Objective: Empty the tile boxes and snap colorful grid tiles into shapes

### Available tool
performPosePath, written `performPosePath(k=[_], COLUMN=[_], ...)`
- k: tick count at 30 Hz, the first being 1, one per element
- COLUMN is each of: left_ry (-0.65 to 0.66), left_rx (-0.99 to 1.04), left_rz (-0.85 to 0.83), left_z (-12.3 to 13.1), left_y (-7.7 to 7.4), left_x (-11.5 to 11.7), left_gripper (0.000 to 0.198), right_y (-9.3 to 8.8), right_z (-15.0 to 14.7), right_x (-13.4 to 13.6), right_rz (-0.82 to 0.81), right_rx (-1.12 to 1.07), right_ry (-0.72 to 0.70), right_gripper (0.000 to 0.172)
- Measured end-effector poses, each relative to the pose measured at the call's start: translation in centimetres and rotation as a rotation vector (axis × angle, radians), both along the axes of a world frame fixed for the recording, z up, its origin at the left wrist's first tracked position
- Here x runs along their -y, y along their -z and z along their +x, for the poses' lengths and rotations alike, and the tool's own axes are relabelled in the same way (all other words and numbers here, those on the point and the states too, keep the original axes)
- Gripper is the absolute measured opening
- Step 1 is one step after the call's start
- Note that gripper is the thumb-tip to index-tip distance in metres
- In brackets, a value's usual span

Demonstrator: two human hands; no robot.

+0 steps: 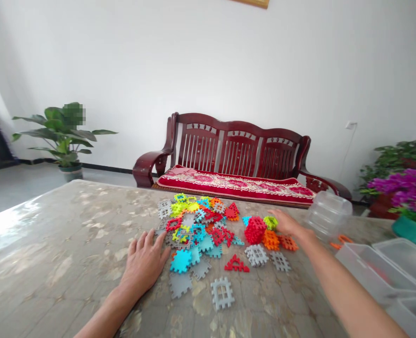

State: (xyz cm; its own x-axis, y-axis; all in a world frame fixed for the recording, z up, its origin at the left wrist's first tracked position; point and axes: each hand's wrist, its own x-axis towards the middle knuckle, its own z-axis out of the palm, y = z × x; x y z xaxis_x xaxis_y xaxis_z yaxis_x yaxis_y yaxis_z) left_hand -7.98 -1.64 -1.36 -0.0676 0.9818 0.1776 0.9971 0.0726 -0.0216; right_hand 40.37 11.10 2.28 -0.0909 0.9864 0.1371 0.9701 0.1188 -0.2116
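My left hand (146, 260) lies on the table at the left edge of a pile of interlocking plastic tiles, palm down and fingers spread. In that pile are a blue tile (181, 261), grey, red and yellow-green ones. My right hand (288, 224) is at the right, its fingers stretched beside a small yellow-green tile stack (270, 223); whether they touch it I cannot tell. Around it stand a red tile stack (255, 230), an orange tile stack (271, 240) and a grey tile stack (256, 255). A red triangular tile (236, 264) lies between pile and stacks.
Clear plastic containers (365, 270) line the table's right side, with another clear box (329, 213) behind them. An orange piece (342, 240) lies between these. A single grey tile (222, 293) is near the front. Beyond the table (67, 263) stands a wooden bench (238, 145).
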Motion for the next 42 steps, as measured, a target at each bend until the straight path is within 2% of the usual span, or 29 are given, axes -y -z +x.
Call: performPosePath(k=[4, 6, 8, 11, 14, 15, 18, 22, 28, 38, 42], left_ry=[0.004, 0.005, 0.008, 0.010, 0.013, 0.015, 0.021, 0.024, 0.032, 0.024, 0.025], left_rx=[0.015, 0.026, 0.035, 0.038, 0.045, 0.048, 0.057, 0.062, 0.082, 0.065, 0.066], left_rz=[0.012, 0.007, 0.007, 0.016, 0.016, 0.017, 0.023, 0.036, 0.060, 0.052, 0.050], left_z=[0.2, 0.2, 0.3, 0.3, 0.3, 0.3, 0.2, 0.2, 0.2, 0.2, 0.2], left_y=[-0.2, -0.2, -0.3, -0.4, -0.4, -0.4, -0.3, -0.2, -0.1, 0.0, 0.0], left_x=[0.2, 0.2, 0.3, 0.3, 0.4, 0.4, 0.3, 0.3, 0.3, 0.2, 0.3], left_gripper=[0.050, 0.049, 0.049, 0.049, 0.049, 0.049, 0.049, 0.049, 0.049, 0.049, 0.049], right_y=[-2.6, -4.0, -4.7, -3.9, -1.9, -1.3, -0.2, 0.1, 0.6, 0.9, 0.0], right_z=[-1.4, -3.7, -7.1, -13.2, -18.3, -19.5, -21.8, -23.0, -23.7, -23.1, -22.3], right_x=[1.4, 2.9, 4.8, 7.7, 9.5, 9.8, 10.0, 9.6, 9.6, 9.6, 9.5], right_rz=[0.274, 0.406, 0.436, 0.311, 0.160, 0.116, 0.013, -0.042, 0.031, 0.046, 0.064], right_rx=[-0.110, -0.227, -0.336, -0.337, -0.265, -0.234, -0.137, -0.033, 0.025, -0.116, -0.185], right_ry=[0.062, 0.073, 0.016, -0.172, -0.305, -0.330, -0.275, -0.205, -0.121, -0.081, -0.113], right_gripper=[0.066, 0.056, 0.048, 0.045, 0.055, 0.058, 0.064, 0.063, 0.056, 0.067, 0.069])
